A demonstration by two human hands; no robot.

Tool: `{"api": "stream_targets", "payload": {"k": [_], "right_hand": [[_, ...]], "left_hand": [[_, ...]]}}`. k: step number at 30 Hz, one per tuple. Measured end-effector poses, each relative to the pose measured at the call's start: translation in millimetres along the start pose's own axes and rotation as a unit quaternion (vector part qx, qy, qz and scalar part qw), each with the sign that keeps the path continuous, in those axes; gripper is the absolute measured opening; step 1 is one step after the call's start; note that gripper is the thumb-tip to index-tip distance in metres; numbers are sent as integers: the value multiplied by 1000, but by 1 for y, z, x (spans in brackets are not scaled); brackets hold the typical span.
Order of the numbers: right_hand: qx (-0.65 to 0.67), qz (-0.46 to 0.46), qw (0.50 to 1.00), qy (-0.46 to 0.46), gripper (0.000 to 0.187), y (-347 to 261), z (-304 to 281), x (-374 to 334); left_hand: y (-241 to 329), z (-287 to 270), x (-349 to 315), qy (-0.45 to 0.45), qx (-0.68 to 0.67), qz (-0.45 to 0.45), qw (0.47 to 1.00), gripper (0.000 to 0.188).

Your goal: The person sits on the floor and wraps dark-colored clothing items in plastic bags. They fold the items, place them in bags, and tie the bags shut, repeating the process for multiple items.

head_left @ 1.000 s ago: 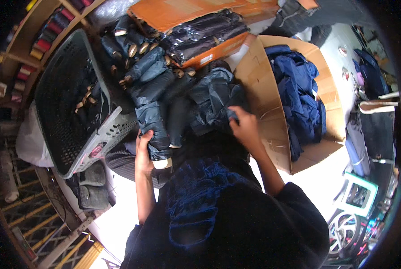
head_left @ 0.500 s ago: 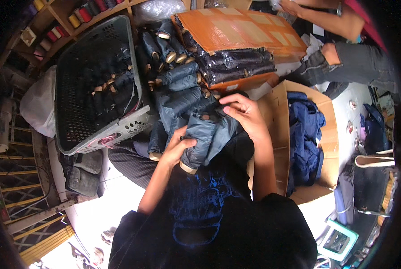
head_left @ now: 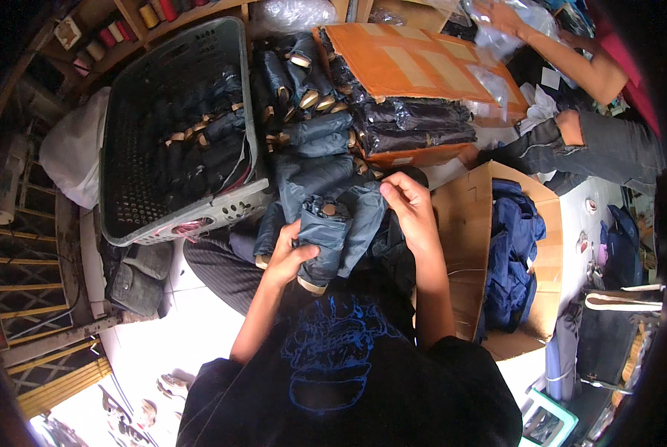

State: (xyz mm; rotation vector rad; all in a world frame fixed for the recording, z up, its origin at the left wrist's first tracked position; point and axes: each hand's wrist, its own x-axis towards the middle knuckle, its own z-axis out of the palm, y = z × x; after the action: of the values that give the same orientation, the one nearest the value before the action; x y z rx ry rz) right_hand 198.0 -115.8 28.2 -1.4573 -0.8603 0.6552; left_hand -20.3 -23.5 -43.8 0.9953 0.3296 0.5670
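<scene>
A dark blue-grey folding umbrella [head_left: 322,232], collapsed with its canopy loose, lies across my lap, its tan end pointing toward me. My left hand [head_left: 287,257] is wrapped round it, thumb on top. On the other side my right hand [head_left: 412,210] pinches the edge of a loose canopy panel between thumb and fingers, drawing it out to the right. Just beyond lie several rolled umbrellas [head_left: 315,130] of the same fabric with tan ends, heaped together.
To the left stands a dark plastic basket [head_left: 257,186] holding more umbrellas. An orange-brown carton [head_left: 415,63] with dark packed bundles lies at the back. At right, an open cardboard box [head_left: 464,223] contains blue fabric items [head_left: 509,253]. Another person's arm [head_left: 564,59] reaches over clear plastic at the far right.
The umbrella has turned more upright in my left hand, its round brown centre now facing up. My right hand has drawn the canopy panel out to the right. The view has shifted slightly.
</scene>
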Motion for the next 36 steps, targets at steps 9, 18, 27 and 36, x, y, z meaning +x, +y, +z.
{"api": "stream_targets", "payload": {"k": [9, 18, 27, 36], "right_hand": [[-88, 4, 994, -63, 39, -7, 56, -12], [343, 175, 920, 70, 37, 23, 32, -14], [402, 362, 833, -116, 61, 60, -8, -59], [215, 347, 877, -254, 45, 78, -14, -63]], "left_hand": [[5, 27, 27, 140, 138, 37, 980, 29], [-11, 4, 35, 149, -34, 6, 988, 48], [-17, 1, 13, 192, 656, 124, 719, 63], [-36, -16, 17, 136, 703, 192, 672, 27]]}}
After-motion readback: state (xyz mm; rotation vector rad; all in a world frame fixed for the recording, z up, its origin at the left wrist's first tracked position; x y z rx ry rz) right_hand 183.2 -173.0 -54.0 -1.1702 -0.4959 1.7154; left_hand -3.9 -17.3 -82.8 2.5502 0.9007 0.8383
